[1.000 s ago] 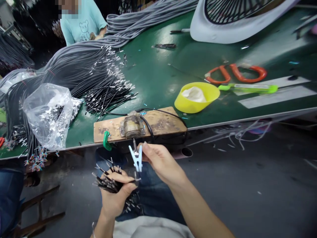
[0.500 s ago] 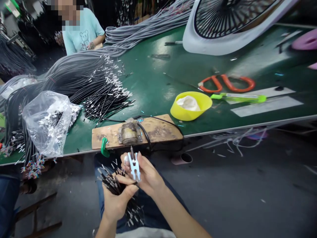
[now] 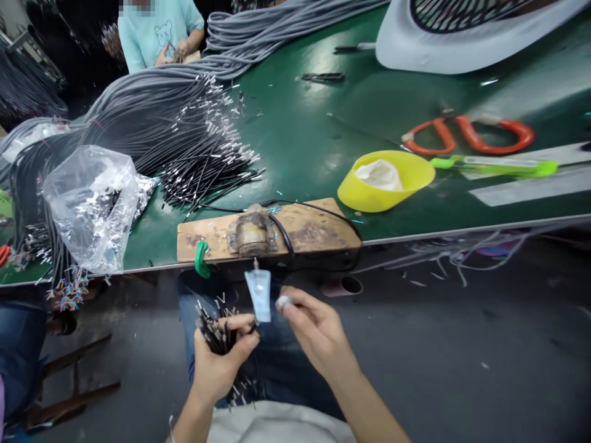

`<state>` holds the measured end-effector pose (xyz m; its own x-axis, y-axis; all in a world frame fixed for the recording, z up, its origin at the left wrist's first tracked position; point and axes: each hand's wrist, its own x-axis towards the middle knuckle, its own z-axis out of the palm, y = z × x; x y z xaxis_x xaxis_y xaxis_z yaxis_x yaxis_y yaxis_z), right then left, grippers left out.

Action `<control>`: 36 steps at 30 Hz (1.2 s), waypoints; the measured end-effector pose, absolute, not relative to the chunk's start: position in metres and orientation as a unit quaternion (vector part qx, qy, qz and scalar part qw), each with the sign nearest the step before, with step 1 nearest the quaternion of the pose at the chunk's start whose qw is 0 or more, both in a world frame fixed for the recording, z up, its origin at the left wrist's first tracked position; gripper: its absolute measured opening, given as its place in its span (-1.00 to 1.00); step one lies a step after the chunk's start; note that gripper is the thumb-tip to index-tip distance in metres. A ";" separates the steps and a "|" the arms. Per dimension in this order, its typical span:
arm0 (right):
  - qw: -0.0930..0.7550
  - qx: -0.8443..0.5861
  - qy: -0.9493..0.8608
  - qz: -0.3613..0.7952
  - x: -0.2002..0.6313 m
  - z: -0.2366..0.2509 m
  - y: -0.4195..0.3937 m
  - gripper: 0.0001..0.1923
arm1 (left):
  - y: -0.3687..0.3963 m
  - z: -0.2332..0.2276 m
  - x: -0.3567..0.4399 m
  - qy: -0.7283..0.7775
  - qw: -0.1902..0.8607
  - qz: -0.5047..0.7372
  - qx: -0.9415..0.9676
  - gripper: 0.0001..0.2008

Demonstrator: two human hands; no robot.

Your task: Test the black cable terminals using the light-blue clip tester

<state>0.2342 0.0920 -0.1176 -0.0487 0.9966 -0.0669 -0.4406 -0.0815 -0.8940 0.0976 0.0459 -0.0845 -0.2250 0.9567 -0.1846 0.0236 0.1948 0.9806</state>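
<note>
My left hand is closed around a bundle of black cables with bare, silvery ends. Its thumb and forefinger pinch one cable tip beside the lower end of a light-blue clip-like attachment. That attachment hangs on the thin shaft of a small grimy motor, its outline smeared. To its right, apart from it, is my right hand, thumb and forefinger drawn together. Something whitish covers or sits at its fingertips; whether it is a wrap or a held piece is unclear.
The motor sits on a wooden board with a green clamp at the table edge. Cable bundles and a plastic bag lie left. A yellow cup, orange-handled scissors and a fan stand right. A person sits opposite.
My right hand has moved right, away from the blue attachment and the left hand. The attachment, sharply two-armed before, now looks blurred and solid. The left hand still grips the cables. The view has shifted.
</note>
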 end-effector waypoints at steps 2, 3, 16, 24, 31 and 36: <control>0.582 -0.398 -0.489 0.514 0.236 -0.106 0.083 -0.87 | 0.044 -0.085 0.099 0.615 0.488 0.469 0.405 -0.91; 0.573 -0.395 -0.547 0.465 0.235 -0.100 0.080 -0.91 | 0.043 -0.085 0.100 0.613 0.497 0.458 0.410 -0.91; 0.647 -0.414 -0.484 0.419 0.202 -0.107 0.067 -0.79 | 0.025 -0.105 0.119 0.629 0.532 0.509 0.251 -0.66; 0.505 -0.262 -0.223 0.792 0.199 -0.106 0.065 -0.74 | 0.031 -0.096 0.126 0.572 0.603 0.515 0.211 -0.58; 0.581 -0.311 -0.499 0.563 0.225 -0.110 0.078 -0.90 | 0.036 -0.094 0.117 0.573 0.625 0.490 0.202 -0.60; 0.564 -0.295 -0.420 0.647 0.222 -0.108 0.079 -0.82 | 0.036 -0.095 0.115 0.561 0.636 0.480 0.226 -0.62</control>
